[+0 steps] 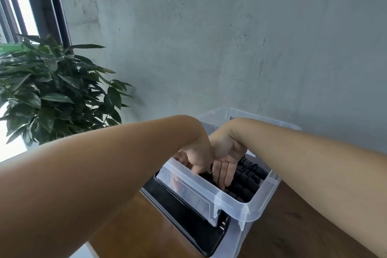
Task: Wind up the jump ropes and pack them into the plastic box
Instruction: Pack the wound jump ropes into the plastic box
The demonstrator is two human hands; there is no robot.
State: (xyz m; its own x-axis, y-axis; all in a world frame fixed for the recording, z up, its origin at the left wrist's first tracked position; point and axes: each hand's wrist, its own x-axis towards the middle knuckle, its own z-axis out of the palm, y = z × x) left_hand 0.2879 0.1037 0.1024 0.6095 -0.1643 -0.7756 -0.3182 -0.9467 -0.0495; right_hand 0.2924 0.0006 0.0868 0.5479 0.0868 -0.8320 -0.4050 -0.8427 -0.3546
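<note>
A clear plastic box [230, 199] stands on a wooden table, and both my hands are inside it. Black jump ropes [250, 177] with ribbed handles lie wound up in the box. My left hand [193, 158] reaches in from the left. Its thumb and curled fingers close around part of the black rope bundle, and its fingertips are blurred behind the translucent wall. My right hand [227, 159] is bent down at the wrist, with straight fingers pressing on the ropes right beside the left thumb.
A black latch handle [188, 207] runs along the box's near left side. The brown wooden table [297, 228] extends to the right of the box. A leafy potted plant [56, 94] stands at the left by a window, and a grey wall is close behind the box.
</note>
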